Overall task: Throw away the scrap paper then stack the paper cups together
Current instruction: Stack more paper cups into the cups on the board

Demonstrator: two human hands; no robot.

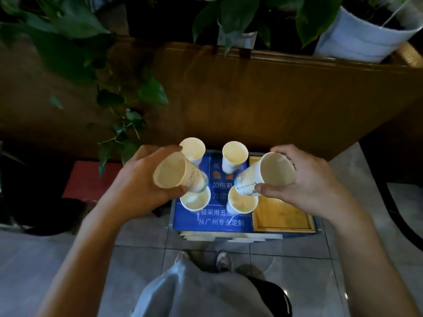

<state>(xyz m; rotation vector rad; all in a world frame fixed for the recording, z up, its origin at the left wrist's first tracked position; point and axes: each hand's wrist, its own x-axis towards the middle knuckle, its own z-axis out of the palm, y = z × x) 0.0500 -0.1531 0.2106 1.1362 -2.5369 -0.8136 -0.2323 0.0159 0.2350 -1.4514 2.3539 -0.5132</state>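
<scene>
My left hand (139, 186) grips a white paper cup (174, 171), tilted with its mouth toward me, above the blue box. My right hand (309, 179) grips another paper cup (270, 172), tilted the same way. Several more paper cups stand upright on the blue box top (215, 220): one at the back left (193, 148), one at the back middle (234, 156), one at the front left (195, 200) and one at the front right (242, 202). No scrap paper shows.
A shallow wooden tray (283, 217) sits on the right of the box. A brown wooden counter (274, 99) rises behind, with potted plants (366, 35) on top and leaves (128, 115) hanging at left. A red block (89, 179) lies left; grey tiled floor below.
</scene>
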